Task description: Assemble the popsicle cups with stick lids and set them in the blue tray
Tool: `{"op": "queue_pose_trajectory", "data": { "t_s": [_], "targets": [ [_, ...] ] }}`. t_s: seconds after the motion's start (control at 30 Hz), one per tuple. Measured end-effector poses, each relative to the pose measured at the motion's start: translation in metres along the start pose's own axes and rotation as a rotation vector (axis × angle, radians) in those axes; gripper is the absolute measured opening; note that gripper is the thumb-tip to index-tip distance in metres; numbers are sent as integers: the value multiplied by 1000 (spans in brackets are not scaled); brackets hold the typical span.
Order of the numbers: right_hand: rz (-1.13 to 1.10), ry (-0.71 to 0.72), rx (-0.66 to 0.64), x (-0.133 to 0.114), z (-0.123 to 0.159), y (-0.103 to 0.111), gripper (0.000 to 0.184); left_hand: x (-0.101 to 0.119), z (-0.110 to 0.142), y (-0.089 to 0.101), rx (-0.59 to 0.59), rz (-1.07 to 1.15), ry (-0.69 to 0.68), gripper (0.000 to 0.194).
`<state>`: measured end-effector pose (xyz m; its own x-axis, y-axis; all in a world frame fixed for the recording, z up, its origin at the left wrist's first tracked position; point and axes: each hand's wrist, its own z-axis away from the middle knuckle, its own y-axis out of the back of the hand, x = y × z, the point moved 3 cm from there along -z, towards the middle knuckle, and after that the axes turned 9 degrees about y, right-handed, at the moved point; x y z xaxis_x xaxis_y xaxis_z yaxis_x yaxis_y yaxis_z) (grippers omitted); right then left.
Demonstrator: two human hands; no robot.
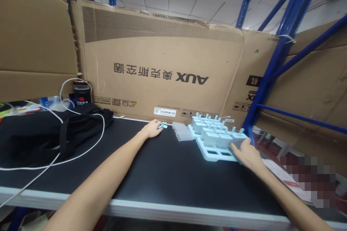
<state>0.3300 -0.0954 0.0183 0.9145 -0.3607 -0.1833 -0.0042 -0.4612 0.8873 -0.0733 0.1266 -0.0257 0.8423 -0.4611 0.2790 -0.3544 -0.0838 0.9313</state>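
On the right part of the black table a light blue rack [210,157] holds several light blue popsicle moulds [210,138] with upright sticks. Two slots at its front are bare. My right hand [248,153] has its thumb against the front of the corner popsicle mould [238,138] and its fingers round the far side, closed on it. Farther left, my left hand [152,129] rests near the table's back edge, its fingers closed around small light blue sticks [163,126]. Translucent plastic sleeves [183,132] lie between that hand and the rack.
A cardboard wall [162,54] stands behind the table [173,177]. At left lie a black bag [40,133] and a loose white cable [101,130], with a dark jar [82,93] behind. Blue rack posts [273,68] rise at right, and papers [287,178] lie beyond my right arm.
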Motion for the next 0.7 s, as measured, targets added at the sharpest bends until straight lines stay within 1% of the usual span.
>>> {"op": "queue_pose_trajectory", "data": {
  "t_s": [0.07,0.13,0.2,0.27,0.33,0.37,0.4,0.47,0.5,0.57,0.63,0.67,0.7],
  "targets": [
    [-13,-38,-28,0,-1,5,75,1,1,2,12,-5,0,33],
    [-44,-70,-26,-1,-4,16,78,3,3,4,31,-6,7,31],
    [-98,-94,33,-4,-9,33,76,4,6,7,57,-3,24,34],
    [-181,-65,117,-15,-14,55,66,2,9,12,130,-19,72,40],
    [-267,7,177,-39,-19,77,57,-4,12,17,223,-50,159,46],
    [-298,47,182,-56,-22,87,55,-9,14,20,254,-61,211,48],
    [-316,78,164,-75,-24,94,56,-14,15,22,267,-63,260,50],
    [-361,184,56,-120,-29,101,56,-26,17,24,238,-32,350,53],
    [-373,256,-10,-144,-31,99,57,-32,18,24,218,-8,384,54],
    [-375,393,-146,-192,-35,85,65,-40,17,23,190,32,412,53],
    [-302,502,-269,-234,-39,60,70,-44,15,21,176,56,399,46],
    [-233,544,-317,-252,-41,44,71,-45,13,19,173,61,382,40],
    [-149,569,-339,-266,-44,29,73,-46,11,17,171,67,369,34]
  ]
}}
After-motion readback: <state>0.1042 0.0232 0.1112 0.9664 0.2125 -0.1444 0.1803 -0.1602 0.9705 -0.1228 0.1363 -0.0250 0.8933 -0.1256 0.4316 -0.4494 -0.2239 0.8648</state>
